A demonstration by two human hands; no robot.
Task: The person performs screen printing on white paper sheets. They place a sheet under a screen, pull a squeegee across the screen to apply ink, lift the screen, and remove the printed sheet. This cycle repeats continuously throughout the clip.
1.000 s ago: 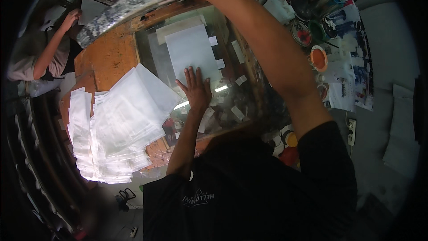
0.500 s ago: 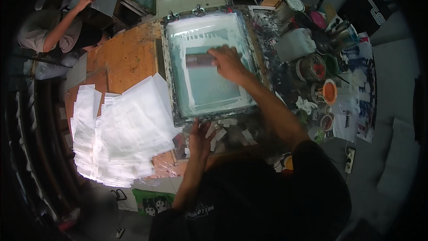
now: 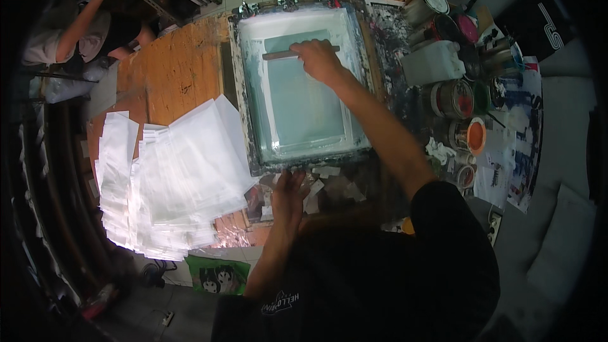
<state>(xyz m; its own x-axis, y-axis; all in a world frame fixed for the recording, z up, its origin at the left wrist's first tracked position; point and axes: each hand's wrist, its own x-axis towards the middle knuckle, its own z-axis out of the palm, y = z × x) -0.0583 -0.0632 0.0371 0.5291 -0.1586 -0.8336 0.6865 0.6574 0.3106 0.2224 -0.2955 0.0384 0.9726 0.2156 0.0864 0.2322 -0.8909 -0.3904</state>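
Note:
A screen-printing frame lies on the table in front of me, its pale green mesh ringed by smeared white ink. Across the mesh, toward its far end, sits a squeegee with a dark, narrow bar. My right hand is closed over its middle, and the arm reaches in from the right. At the frame's near edge, my left hand has its fingers stretched up to the rim. Whether those fingertips touch the rim is hard to make out.
White sheets lie in overlapping piles left of the frame, on a wooden tabletop. Metal clamps line its far edge. Ink cans and a white jug crowd the right. Another person works at the far left.
My right hand has pushed the squeegee away from me, toward the mesh's far end. My left hand stays by the near edge, and the whole view has shifted slightly.

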